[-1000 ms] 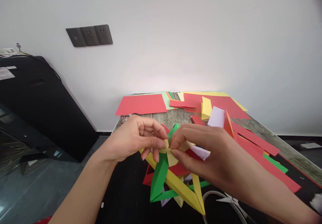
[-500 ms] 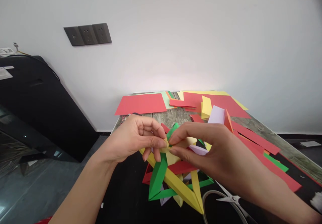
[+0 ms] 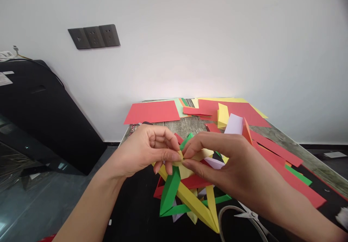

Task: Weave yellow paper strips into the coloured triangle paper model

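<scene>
In the middle of the head view lies a model of interlocked folded-paper strips (image 3: 194, 204) in green, yellow, red, lilac and pale yellow. Above its top, my left hand (image 3: 152, 149) pinches a small pale-yellow paper end (image 3: 178, 163) between thumb and forefinger. From the other side my right hand (image 3: 217, 155) pinches the same pale-yellow paper, its fingertips nearly touching those of the left. The exact fold between the fingertips is hidden. A green strip (image 3: 170, 191) slants down below my left fingers.
Scissors (image 3: 251, 214) and a grey ring (image 3: 221, 213) lie right of the model on a black mat (image 3: 133, 205). Red sheets (image 3: 152, 112) and a folded yellow piece (image 3: 223, 115) are at the back. Red strips (image 3: 277, 149) lie to the right. A wall (image 3: 174, 53) stands behind.
Both hands stay at the same spot on the pale-yellow paper, with only slight fingertip movement. The lower part of the model has shifted very slightly left.
</scene>
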Demonstrator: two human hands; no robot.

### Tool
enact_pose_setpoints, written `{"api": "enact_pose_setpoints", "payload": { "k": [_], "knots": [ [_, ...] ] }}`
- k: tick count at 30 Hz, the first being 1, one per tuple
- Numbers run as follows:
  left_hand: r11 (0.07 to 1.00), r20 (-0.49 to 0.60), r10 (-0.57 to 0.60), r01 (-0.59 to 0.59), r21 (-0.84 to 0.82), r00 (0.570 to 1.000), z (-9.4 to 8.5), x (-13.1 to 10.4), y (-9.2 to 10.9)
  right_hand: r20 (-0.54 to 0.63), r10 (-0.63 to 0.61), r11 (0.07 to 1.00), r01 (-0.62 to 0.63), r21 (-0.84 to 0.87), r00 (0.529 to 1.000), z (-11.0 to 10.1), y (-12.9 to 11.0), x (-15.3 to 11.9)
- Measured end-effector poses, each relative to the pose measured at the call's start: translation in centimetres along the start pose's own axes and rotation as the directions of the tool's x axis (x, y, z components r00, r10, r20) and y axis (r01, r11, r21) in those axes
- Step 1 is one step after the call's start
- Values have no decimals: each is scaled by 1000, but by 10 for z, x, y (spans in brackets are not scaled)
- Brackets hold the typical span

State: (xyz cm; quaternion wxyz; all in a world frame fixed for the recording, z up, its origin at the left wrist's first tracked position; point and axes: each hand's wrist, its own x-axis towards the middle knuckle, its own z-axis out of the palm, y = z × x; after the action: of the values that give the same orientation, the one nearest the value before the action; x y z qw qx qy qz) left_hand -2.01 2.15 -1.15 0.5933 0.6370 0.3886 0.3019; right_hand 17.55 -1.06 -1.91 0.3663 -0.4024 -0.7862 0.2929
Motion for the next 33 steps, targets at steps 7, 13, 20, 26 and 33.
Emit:
{"api": "enact_pose_setpoints", "payload": {
  "k": [7, 13, 20, 26, 33],
  "knots": [
    [990, -68, -27, 36, 137, 997, 4, -4, 2, 9, 29, 999, -29, 26, 1000, -2, 0, 0],
    [930, -126, 170, -117, 349, 977, 11, -13, 4, 20, 33, 999, -33, 12, 999, -5, 1, 2],
    [784, -66, 431, -336, 522, 900, 15, -19, 1, 62, 115, 993, -114, -31, 991, -10, 1, 1],
    [742, -56, 513, -410, 530, 857, 19, -27, -10, 157, 167, 985, -170, 4, 973, -13, 4, -2],
    [580, -74, 694, -495, 647, 716, 35, -37, -27, 267, 149, 985, -166, 43, 952, -17, 6, -4]
  ]
}}
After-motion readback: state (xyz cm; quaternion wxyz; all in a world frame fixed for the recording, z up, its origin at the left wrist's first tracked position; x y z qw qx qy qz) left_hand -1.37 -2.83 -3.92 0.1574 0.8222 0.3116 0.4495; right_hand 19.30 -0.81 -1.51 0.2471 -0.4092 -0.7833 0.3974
